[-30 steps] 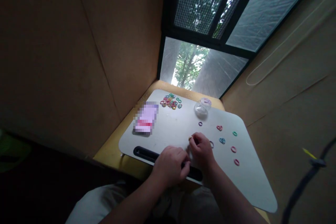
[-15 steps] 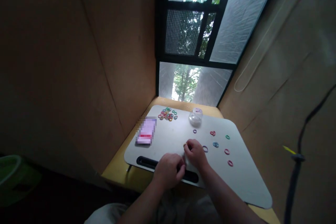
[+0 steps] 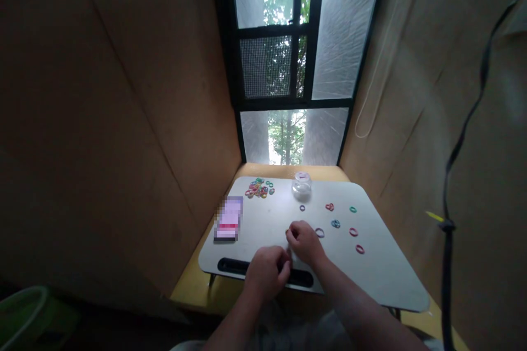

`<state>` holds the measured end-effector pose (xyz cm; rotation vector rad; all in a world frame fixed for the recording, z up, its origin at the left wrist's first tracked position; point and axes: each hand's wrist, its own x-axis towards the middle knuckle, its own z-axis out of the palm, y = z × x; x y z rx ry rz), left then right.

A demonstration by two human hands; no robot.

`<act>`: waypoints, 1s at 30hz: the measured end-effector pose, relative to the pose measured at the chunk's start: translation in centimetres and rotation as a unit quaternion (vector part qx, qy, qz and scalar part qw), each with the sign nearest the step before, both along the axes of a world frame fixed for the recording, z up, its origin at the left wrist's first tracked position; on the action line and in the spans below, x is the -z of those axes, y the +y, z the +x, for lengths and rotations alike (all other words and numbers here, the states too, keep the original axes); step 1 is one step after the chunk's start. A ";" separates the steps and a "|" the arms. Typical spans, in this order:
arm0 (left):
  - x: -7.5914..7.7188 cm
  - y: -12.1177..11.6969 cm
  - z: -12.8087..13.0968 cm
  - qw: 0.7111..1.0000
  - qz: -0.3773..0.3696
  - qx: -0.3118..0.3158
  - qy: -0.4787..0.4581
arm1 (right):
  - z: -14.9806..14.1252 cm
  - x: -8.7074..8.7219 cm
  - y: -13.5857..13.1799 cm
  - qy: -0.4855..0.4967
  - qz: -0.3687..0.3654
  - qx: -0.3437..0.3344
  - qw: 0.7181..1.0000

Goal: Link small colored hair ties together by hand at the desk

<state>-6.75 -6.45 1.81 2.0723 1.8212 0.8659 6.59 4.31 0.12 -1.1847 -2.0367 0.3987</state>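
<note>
My left hand (image 3: pixel 267 271) is curled shut at the near edge of a white lap table (image 3: pixel 382 271), beside its dark slot (image 3: pixel 230 265). Touching it on the right, my right hand (image 3: pixel 304 241) is closed in a pinch on a small ring-like thing I cannot make out. Several small coloured rings lie loose to the right: a purple one (image 3: pixel 320 232), a blue one (image 3: pixel 335 224), pink ones (image 3: pixel 359 249) and a green one (image 3: pixel 353 209). A heap of coloured rings (image 3: pixel 258 188) sits at the table's far left.
A small clear round container (image 3: pixel 301 188) stands at the table's far middle. A blurred pink-and-white rectangle (image 3: pixel 228 218) lies on the left. Brown board walls close in on both sides, with a window behind. A dark cable (image 3: pixel 447 225) hangs at the right.
The view has tilted up and swung left, showing more window. Both hands stay together at the table's near edge, barely moved.
</note>
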 end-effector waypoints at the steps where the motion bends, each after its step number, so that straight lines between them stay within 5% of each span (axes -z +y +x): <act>1: -0.1 0.1 0.0 1.000 -0.002 0.000 -0.001 | 0.0 0.0 0.0 0.001 0.000 -0.001 1.000; 30: -0.5 0.7 0.4 0.999 -0.018 0.019 0.032 | 0.1 -0.6 0.2 0.019 -0.018 -0.012 1.000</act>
